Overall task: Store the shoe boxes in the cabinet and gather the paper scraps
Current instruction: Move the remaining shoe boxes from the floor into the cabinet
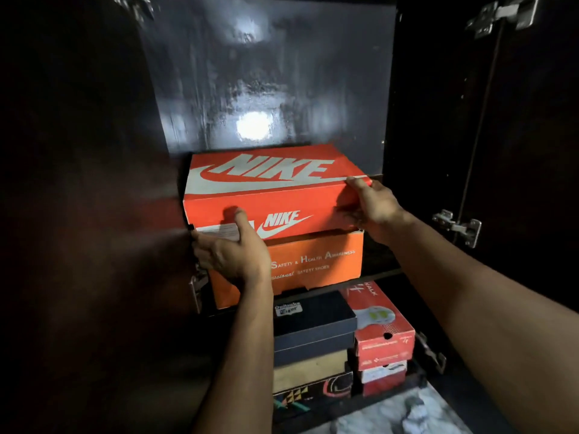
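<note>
Metal hinge (pixel 458 227) on right door edge, another hinge (pixel 501 14) top right, hinge (pixel 138 6) top left, bright light glare (pixel 253 126) on glossy back panel, pale marbled floor (pixel 404 415) bottom right.

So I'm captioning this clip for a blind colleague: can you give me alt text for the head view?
Two hands hold a red Nike shoe box on top of an orange safety-shoe box inside a dark cabinet: the left hand at its lower left corner, the right hand at its right end. More shoe boxes are stacked on the shelf below.
</note>
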Available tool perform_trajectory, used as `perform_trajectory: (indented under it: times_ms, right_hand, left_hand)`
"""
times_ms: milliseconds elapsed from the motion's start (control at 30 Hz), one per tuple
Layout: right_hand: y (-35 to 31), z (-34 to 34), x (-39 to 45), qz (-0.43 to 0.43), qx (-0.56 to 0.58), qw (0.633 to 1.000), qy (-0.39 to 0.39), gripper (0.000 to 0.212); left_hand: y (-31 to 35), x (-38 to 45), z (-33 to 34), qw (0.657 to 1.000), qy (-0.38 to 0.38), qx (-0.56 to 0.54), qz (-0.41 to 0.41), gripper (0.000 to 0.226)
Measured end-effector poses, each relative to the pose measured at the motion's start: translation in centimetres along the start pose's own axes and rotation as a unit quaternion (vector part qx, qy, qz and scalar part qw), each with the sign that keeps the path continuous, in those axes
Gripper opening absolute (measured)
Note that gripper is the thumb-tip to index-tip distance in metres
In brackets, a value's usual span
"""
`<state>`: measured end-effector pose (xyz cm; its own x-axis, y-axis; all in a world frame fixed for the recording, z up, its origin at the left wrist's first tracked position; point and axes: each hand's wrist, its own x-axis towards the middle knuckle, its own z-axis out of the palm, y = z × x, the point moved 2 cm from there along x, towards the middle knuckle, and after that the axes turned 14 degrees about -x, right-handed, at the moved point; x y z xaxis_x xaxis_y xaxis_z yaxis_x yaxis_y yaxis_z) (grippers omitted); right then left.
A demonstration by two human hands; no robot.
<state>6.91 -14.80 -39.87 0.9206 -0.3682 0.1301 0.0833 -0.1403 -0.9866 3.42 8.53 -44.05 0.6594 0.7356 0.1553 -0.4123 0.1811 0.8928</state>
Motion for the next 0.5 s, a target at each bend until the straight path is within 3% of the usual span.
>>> perform_trajectory:
  times_ms: [200,333,433,500]
  right_hand:
    - [2.1,0.4,1.2,0.039,-0.006,0.999,-0.013,0.045]
    - [2.2,-1.0,-1.2,0.023,-0.022,0.999,-0.004,0.043]
    - [2.8,-3.3,-3.8,0.007,-0.047,0.999,0.005,0.040]
    - [3.7,-5.5,-5.9,0.000,-0.069,0.998,0.014,0.036]
  left_hand:
    - [-1.1,-0.4,-0.4,1.000,-0.012,0.027,0.003,0.089]
    - [-1.5,-2.9,-0.7,0.997,-0.006,-0.006,0.075,0.067]
    - [-2.4,-5.1,-0.2,0.990,-0.043,-0.009,0.132,0.054]
    - [-3.5,-7.1,0.6,0.981,-0.106,-0.013,0.162,0.048]
